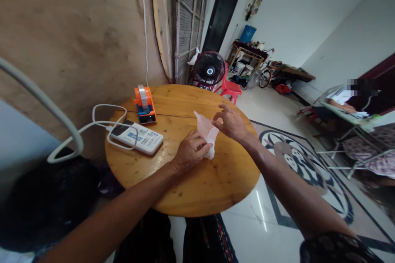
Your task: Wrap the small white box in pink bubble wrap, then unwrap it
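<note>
A thin, pale pink sheet point(206, 128), perhaps tissue or a flimsy bag, lies creased on the round wooden table point(182, 191). My left hand point(191, 150) rests on the table at the sheet's lower part, thumb and fingers closed on it. At the upper right edge of the sheet is my right hand point(231, 122). Its thumb and forefinger come together there, while another finger is raised. Left of my hands lies a white power bank point(145, 139) with a cable plugged in. Behind it stands an orange and blue tape dispenser point(144, 104) holding a roll of clear tape.
A white cable point(100, 123) loops over the table's left side. Past the far edge are a fan point(210, 70) and a red plastic chair point(230, 86). A person point(342, 96) sits at another table point(354, 119) on the right. The wall borders the left.
</note>
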Demonstrator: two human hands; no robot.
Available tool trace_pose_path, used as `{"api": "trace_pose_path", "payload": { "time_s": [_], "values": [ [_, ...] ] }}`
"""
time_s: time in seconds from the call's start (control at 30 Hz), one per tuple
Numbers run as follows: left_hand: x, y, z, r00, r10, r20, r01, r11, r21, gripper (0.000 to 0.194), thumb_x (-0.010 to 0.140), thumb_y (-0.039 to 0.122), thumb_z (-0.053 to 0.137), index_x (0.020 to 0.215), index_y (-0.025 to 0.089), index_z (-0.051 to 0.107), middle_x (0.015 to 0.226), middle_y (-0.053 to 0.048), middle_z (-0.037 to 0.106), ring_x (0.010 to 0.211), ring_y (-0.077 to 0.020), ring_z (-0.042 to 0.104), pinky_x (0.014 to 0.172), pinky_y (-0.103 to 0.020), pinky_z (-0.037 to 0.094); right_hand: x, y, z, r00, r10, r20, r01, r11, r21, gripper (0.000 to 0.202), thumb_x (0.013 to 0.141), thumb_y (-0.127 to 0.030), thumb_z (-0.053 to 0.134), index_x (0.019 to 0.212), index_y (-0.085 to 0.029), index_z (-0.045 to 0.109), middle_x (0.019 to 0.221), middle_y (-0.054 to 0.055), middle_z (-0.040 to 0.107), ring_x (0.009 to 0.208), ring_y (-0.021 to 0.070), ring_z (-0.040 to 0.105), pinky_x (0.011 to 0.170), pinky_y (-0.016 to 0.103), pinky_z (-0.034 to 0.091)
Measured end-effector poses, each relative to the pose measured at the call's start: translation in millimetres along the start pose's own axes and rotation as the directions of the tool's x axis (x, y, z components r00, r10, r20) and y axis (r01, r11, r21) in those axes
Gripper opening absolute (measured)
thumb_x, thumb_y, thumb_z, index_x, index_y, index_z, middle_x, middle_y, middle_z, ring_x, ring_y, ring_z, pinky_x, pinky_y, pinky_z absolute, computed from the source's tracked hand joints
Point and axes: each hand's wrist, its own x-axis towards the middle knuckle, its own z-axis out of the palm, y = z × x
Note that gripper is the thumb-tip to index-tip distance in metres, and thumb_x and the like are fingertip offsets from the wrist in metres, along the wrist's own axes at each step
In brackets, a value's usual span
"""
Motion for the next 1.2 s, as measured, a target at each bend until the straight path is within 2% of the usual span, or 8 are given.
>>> {"api": "trace_pose_path", "payload": {
  "time_s": [0.27,0.43,0.6,0.7,0.8,0.93,1.07,1.2],
  "values": [
    [8.5,13.8,-2.8,0.991,-0.123,0.058,0.117,0.988,0.099,0.027,0.083,0.034,0.063,0.062,0.018,0.064,0.070,-0.002,0.061,0.076,-0.0175,0.057,0.073,-0.032,0.046,16.0,1.0,-8.6,0.968,-0.097,0.230,0.091,0.995,0.036,0.058,0.077,-0.021,0.064,0.132,-0.018,0.048,0.115,0.012,0.067,0.109,0.0288,0.060,0.094,0.042,0.039],
    [21.5,27.1,-4.0,0.957,-0.251,0.142,0.203,0.936,0.288,0.025,0.081,0.027,0.062,0.058,0.018,0.063,0.069,-0.002,0.062,0.073,-0.0181,0.057,0.067,-0.031,0.043,31.3,-2.4,-1.6,0.957,-0.153,0.245,0.135,0.987,0.090,0.017,0.078,-0.025,0.062,0.093,-0.021,0.071,0.090,0.008,0.073,0.084,0.0237,0.065,0.071,0.030,0.041],
    [24.1,28.4,0.6,0.946,-0.292,0.141,0.230,0.912,0.341,0.020,0.077,0.019,0.062,0.057,0.018,0.057,0.069,-0.002,0.059,0.073,-0.0184,0.054,0.066,-0.032,0.041,51.3,19.2,11.3,0.964,-0.095,0.248,0.022,0.959,0.282,0.013,0.077,-0.019,0.058,0.073,-0.017,0.071,0.068,0.003,0.066,0.066,0.0152,0.058,0.057,0.025,0.036],
    [20.4,25.9,3.7,0.958,-0.254,0.133,0.196,0.919,0.343,0.021,0.077,0.020,0.063,0.058,0.018,0.055,0.070,-0.002,0.057,0.074,-0.0191,0.053,0.069,-0.034,0.043,57.1,43.4,26.9,0.950,-0.032,0.312,-0.125,0.874,0.470,0.014,0.074,-0.022,0.058,0.068,-0.015,0.068,0.061,0.000,0.060,0.059,0.0121,0.053,0.054,0.023,0.036],
    [15.5,23.5,6.2,0.967,-0.239,0.091,0.194,0.918,0.347,0.017,0.077,0.021,0.064,0.062,0.019,0.057,0.077,-0.004,0.058,0.081,-0.0214,0.053,0.076,-0.037,0.046,56.9,63.9,46.0,0.936,-0.019,0.351,-0.233,0.712,0.662,0.012,0.072,-0.025,0.060,0.067,-0.015,0.065,0.059,-0.001,0.058,0.055,0.0098,0.051,0.050,0.020,0.037],
    [13.7,19.8,6.9,0.967,-0.248,0.058,0.221,0.930,0.295,0.013,0.076,0.021,0.065,0.064,0.018,0.061,0.117,-0.011,0.057,0.113,-0.0300,0.051,0.092,-0.047,0.046,55.8,79.0,65.9,0.917,-0.024,0.397,-0.319,0.550,0.771,0.010,0.068,-0.025,0.061,0.068,-0.015,0.065,0.062,0.000,0.060,0.051,0.0091,0.051,0.042,0.018,0.037],
    [23.0,15.2,2.3,0.961,-0.198,0.194,0.147,0.958,0.247,0.017,0.076,0.018,0.062,0.061,0.017,0.057,0.139,-0.012,0.049,0.132,-0.0340,0.041,0.099,-0.050,0.044,57.4,85.8,74.0,0.878,-0.069,0.473,-0.389,0.472,0.791,0.013,0.068,-0.025,0.065,0.075,-0.014,0.067,0.063,0.001,0.064,0.045,0.0083,0.053,0.039,0.017,0.040],
    [36.8,9.2,-1.8,0.927,-0.128,0.353,0.059,0.978,0.200,0.017,0.076,0.016,0.059,0.059,0.018,0.055,0.128,-0.011,0.059,0.131,-0.0306,0.045,0.102,-0.047,0.044,60.0,88.8,75.6,0.862,-0.079,0.501,-0.419,0.447,0.791,0.012,0.069,-0.026,0.066,0.073,-0.015,0.065,0.063,0.001,0.064,0.040,0.0076,0.053,0.035,0.016,0.037]
  ]
}}
